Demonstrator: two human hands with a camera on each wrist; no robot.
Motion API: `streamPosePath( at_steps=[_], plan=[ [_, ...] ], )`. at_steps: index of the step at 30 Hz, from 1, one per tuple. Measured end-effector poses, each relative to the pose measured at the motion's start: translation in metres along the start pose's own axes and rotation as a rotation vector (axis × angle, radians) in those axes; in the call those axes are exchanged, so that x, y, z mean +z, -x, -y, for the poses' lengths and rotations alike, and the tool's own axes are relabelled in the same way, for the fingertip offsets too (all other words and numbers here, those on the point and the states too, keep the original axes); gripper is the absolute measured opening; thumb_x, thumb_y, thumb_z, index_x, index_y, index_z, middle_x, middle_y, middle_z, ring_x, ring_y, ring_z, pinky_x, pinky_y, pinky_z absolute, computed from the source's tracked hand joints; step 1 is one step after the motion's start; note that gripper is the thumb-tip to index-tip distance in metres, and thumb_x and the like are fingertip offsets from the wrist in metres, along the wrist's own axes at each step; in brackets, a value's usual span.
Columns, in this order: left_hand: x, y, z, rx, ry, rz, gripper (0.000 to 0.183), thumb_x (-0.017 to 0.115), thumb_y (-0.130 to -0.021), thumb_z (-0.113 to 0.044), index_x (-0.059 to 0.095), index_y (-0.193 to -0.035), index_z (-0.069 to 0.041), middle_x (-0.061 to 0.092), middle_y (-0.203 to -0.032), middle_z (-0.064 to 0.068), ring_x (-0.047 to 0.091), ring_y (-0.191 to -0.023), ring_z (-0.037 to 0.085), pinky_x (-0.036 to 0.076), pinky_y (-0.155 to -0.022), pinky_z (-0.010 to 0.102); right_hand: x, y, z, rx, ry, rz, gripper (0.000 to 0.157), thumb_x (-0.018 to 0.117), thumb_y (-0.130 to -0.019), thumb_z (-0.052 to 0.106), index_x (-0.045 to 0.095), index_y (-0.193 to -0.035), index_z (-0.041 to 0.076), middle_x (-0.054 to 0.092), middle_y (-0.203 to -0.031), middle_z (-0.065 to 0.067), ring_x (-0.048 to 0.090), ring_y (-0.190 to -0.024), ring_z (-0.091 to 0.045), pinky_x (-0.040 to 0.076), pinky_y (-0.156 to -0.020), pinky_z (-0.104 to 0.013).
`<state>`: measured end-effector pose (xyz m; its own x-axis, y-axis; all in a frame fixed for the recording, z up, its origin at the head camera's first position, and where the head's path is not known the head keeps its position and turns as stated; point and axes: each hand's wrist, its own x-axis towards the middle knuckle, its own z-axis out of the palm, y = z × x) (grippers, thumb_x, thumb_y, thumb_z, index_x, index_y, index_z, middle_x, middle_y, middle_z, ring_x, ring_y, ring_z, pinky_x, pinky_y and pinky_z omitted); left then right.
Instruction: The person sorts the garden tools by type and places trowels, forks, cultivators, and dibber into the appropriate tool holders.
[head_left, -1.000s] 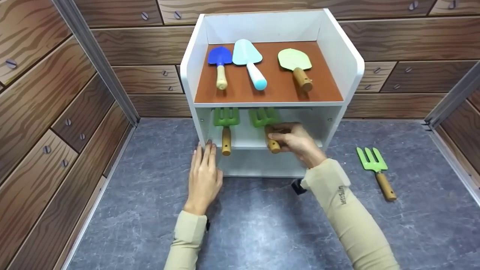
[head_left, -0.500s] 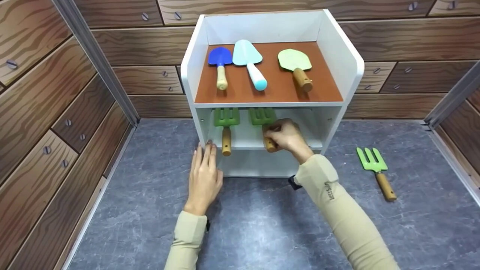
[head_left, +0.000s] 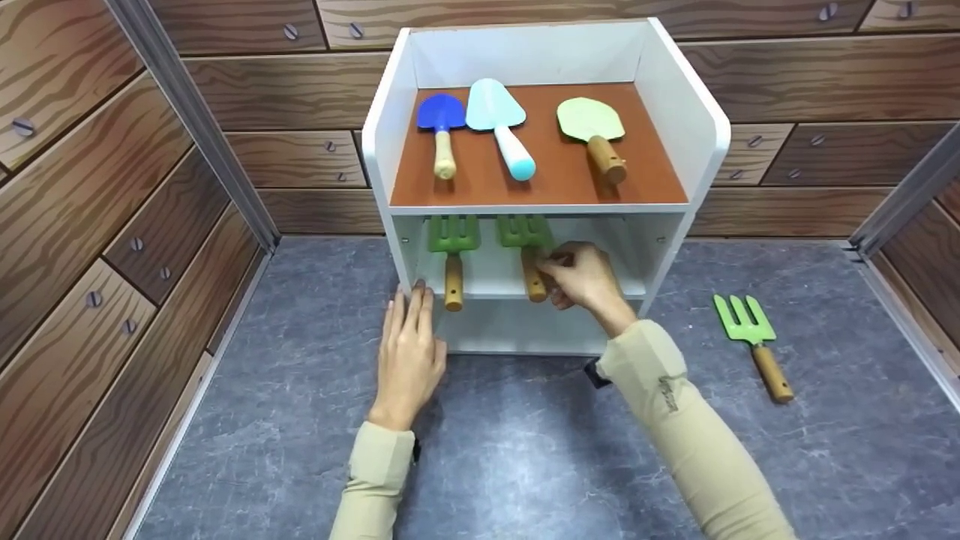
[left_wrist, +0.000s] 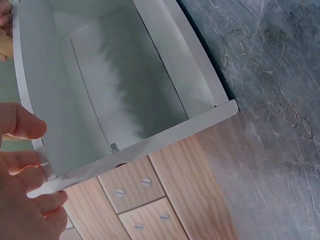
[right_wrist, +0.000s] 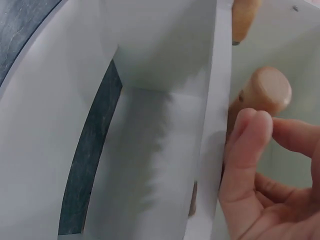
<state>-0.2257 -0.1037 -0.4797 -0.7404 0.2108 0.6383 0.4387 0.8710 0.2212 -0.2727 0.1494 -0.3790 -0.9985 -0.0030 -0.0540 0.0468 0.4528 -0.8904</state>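
Note:
In the head view two green hand forks lie side by side on the middle shelf of a white cabinet (head_left: 705, 135), handles toward the front. My right hand (head_left: 585, 281) is just right of the wooden handle of the right-hand fork (head_left: 534, 277). Its fingertips are at the handle's side, bent loosely, and the handle (right_wrist: 272, 90) shows past them in the right wrist view. The left-hand fork (head_left: 453, 274) lies untouched. My left hand (head_left: 407, 356) rests with straight fingers against the front edge of the cabinet's left side; the left wrist view shows its fingertips at that edge.
On the brown top lie a blue trowel (head_left: 441, 112), a light-blue trowel (head_left: 493, 109) and a pale green trowel (head_left: 591, 120). A third green fork (head_left: 752, 330) lies on the grey floor (head_left: 285, 420) to the right. Wood-patterned walls (head_left: 300, 97) stand behind and at the sides.
The right-hand fork's handle has swung slightly left, straighter on the shelf. My right hand has loosened from it and shifted a little right. The left hand has stayed put.

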Motion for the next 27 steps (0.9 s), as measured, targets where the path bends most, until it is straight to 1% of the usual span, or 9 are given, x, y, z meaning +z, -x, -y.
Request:
streamPosePath(
  at_steps=[2, 5, 8, 11, 13, 19, 23, 27],
  plan=[
    [0.0, 0.0, -0.001, 0.006, -0.002, -0.005, 0.064, 0.067, -0.079, 0.001, 0.051, -0.14, 0.011, 0.05, -0.147, 0.026, 0.041, -0.136, 0.052, 0.028, -0.116, 0.056, -0.005, 0.006, -0.005, 0.014, -0.05, -0.01, 0.036, 0.064, -0.098, 0.016, 0.061, -0.117, -0.013, 0.061, -0.073, -0.012, 0.059, -0.046, -0.009, 0.057, -0.049, -0.028],
    [0.0, 0.0, -0.001, 0.012, -0.003, -0.013, 0.063, 0.066, -0.079, 0.001, 0.051, -0.14, 0.012, 0.05, -0.146, 0.027, 0.042, -0.135, 0.053, 0.028, -0.116, 0.056, -0.013, 0.016, -0.015, 0.027, -0.125, -0.015, 0.035, 0.063, -0.098, 0.013, 0.059, -0.12, -0.014, 0.06, -0.075, -0.012, 0.059, -0.047, -0.01, 0.057, -0.049, -0.029],
    [0.0, 0.0, -0.001, 0.008, 0.0, -0.011, 0.063, 0.067, -0.079, 0.002, 0.051, -0.14, 0.012, 0.049, -0.146, 0.027, 0.042, -0.135, 0.053, 0.027, -0.117, 0.056, -0.021, 0.027, -0.025, 0.028, -0.198, 0.002, 0.035, 0.061, -0.099, 0.011, 0.057, -0.121, -0.017, 0.059, -0.072, -0.008, 0.06, -0.048, -0.011, 0.057, -0.049, -0.028],
    [0.0, 0.001, -0.001, 0.001, 0.004, -0.006, 0.064, 0.069, -0.08, 0.001, 0.051, -0.14, 0.012, 0.049, -0.146, 0.028, 0.042, -0.135, 0.053, 0.026, -0.117, 0.055, -0.03, 0.036, -0.033, 0.042, -0.25, 0.04, 0.036, 0.06, -0.1, 0.012, 0.055, -0.121, -0.018, 0.06, -0.074, -0.007, 0.063, -0.052, -0.011, 0.058, -0.051, -0.029],
    [0.001, 0.001, -0.001, -0.001, 0.005, -0.003, 0.064, 0.07, -0.08, 0.001, 0.051, -0.14, 0.012, 0.049, -0.146, 0.028, 0.042, -0.135, 0.053, 0.026, -0.117, 0.055, -0.036, 0.04, -0.037, 0.048, -0.258, 0.064, 0.038, 0.059, -0.1, 0.013, 0.054, -0.122, -0.017, 0.063, -0.078, -0.008, 0.066, -0.057, -0.013, 0.059, -0.054, -0.03],
    [0.001, 0.002, 0.0, -0.001, 0.004, 0.002, 0.064, 0.07, -0.08, 0.001, 0.051, -0.14, 0.012, 0.049, -0.147, 0.027, 0.041, -0.136, 0.053, 0.027, -0.117, 0.056, -0.049, 0.047, -0.048, 0.052, -0.242, 0.162, 0.046, 0.058, -0.102, 0.018, 0.05, -0.132, -0.016, 0.072, -0.097, -0.015, 0.073, -0.073, -0.018, 0.061, -0.063, -0.035],
    [0.001, 0.001, 0.0, 0.002, 0.0, -0.004, 0.065, 0.072, -0.078, 0.002, 0.052, -0.14, 0.012, 0.049, -0.147, 0.027, 0.042, -0.135, 0.052, 0.028, -0.116, 0.056, -0.055, 0.049, -0.057, 0.071, -0.24, 0.222, 0.05, 0.057, -0.103, 0.022, 0.048, -0.134, -0.016, 0.071, -0.108, -0.019, 0.074, -0.082, -0.021, 0.062, -0.067, -0.038],
    [0.0, 0.001, 0.0, 0.009, -0.008, -0.009, 0.065, 0.072, -0.078, 0.002, 0.052, -0.139, 0.012, 0.05, -0.147, 0.026, 0.042, -0.135, 0.052, 0.029, -0.116, 0.057, -0.061, 0.051, -0.066, 0.103, -0.24, 0.288, 0.061, 0.054, -0.105, 0.033, 0.042, -0.141, -0.015, 0.066, -0.122, -0.025, 0.073, -0.094, -0.027, 0.061, -0.074, -0.041]
  ],
)
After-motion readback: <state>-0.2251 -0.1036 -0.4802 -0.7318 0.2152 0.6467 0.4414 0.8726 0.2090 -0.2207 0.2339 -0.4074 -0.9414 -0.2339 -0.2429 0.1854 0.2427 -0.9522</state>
